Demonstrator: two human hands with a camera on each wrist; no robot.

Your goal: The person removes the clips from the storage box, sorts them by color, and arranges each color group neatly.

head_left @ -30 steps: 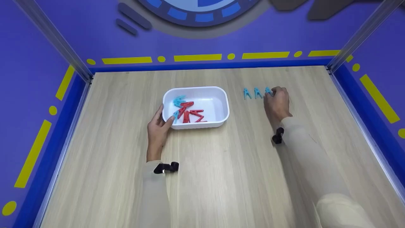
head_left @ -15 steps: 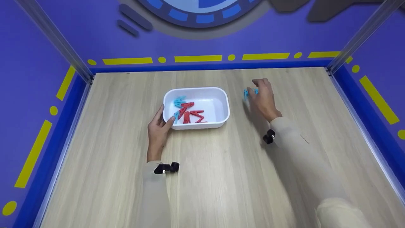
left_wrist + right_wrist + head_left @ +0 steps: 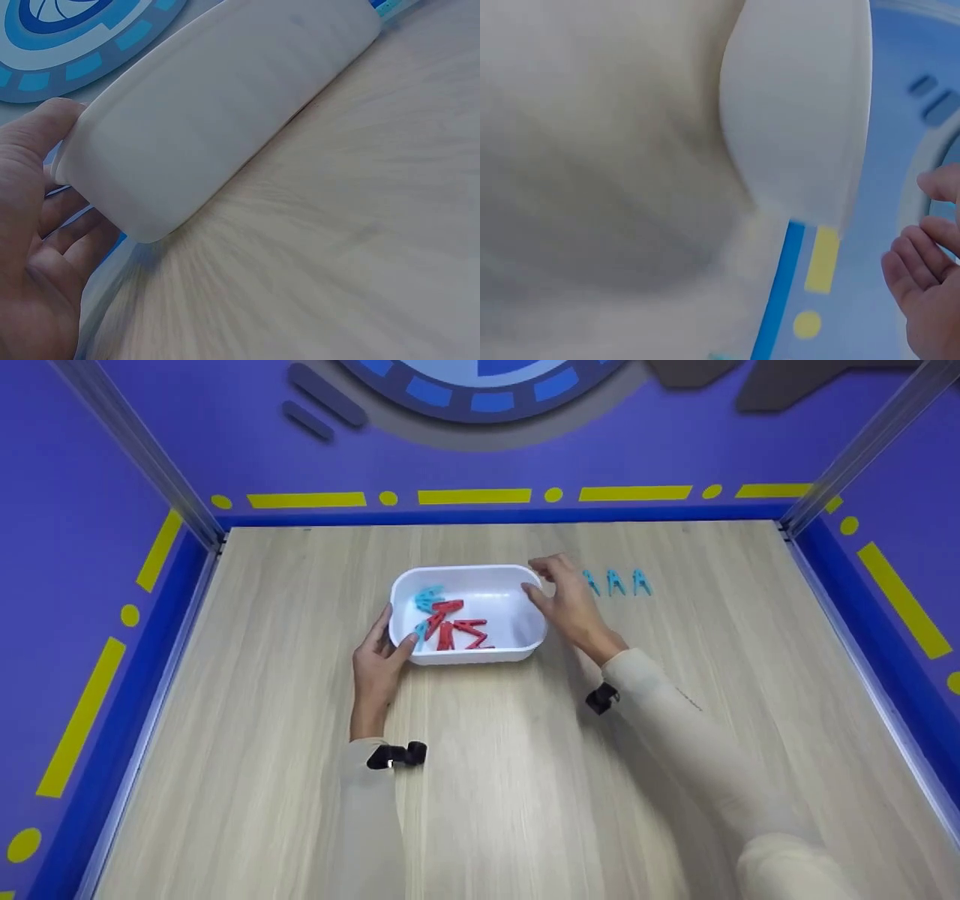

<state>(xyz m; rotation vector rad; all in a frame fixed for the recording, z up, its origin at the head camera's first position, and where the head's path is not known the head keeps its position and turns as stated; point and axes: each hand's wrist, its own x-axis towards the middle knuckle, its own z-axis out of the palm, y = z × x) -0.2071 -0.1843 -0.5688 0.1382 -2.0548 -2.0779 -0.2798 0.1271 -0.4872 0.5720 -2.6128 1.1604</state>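
A white plastic tub [image 3: 484, 657] stands on the table with several red clothespins [image 3: 471, 624] and light-blue clothespins [image 3: 428, 599] lying inside, mostly toward its left. My left hand [image 3: 375, 671] grips the tub's left end, thumb over the rim and fingers against the outer wall. In the left wrist view the thumb [image 3: 46, 124] lies at the rim. My right hand [image 3: 570, 607] hovers at the tub's right rim, thumb and fingers spread apart with nothing between them. The right wrist view shows this hand [image 3: 930, 281] beyond the tub wall [image 3: 795, 105].
Three light-blue clothespins stand in a row right of the tub: a left one [image 3: 591, 583] partly covered by my right hand, a middle one [image 3: 616, 583] and a right one [image 3: 641, 583]. Purple panels [image 3: 480, 472] wall the wooden table [image 3: 495, 780] at the back and sides.
My right hand has left the rightmost blue clothespin in the row and travelled left over the others to the tub's right rim. My left hand keeps its hold on the tub.
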